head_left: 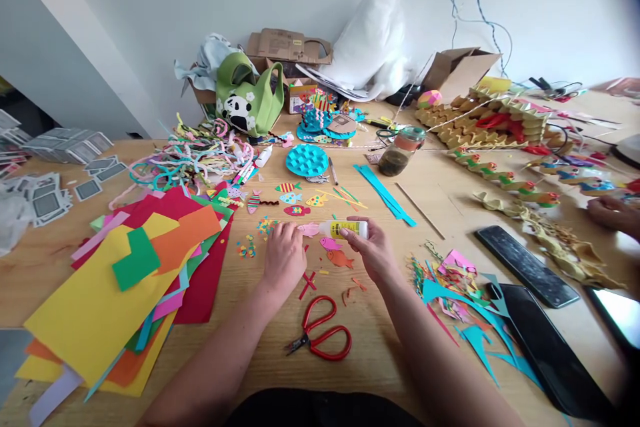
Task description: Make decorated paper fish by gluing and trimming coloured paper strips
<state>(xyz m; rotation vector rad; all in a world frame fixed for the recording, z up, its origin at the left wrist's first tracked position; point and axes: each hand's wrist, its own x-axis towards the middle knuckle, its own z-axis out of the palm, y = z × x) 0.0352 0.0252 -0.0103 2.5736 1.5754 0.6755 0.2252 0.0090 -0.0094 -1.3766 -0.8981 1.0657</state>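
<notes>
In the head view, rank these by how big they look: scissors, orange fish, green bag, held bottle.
Largest to smallest:
1. Green bag
2. Scissors, though nearer the camera, which enlarges them
3. Held bottle, partly covered by fingers
4. Orange fish

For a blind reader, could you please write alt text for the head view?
A person's right hand holds a white bottle near a pink fish cutout by the left hand. Scissors and colored sheets lie on the table.
</notes>
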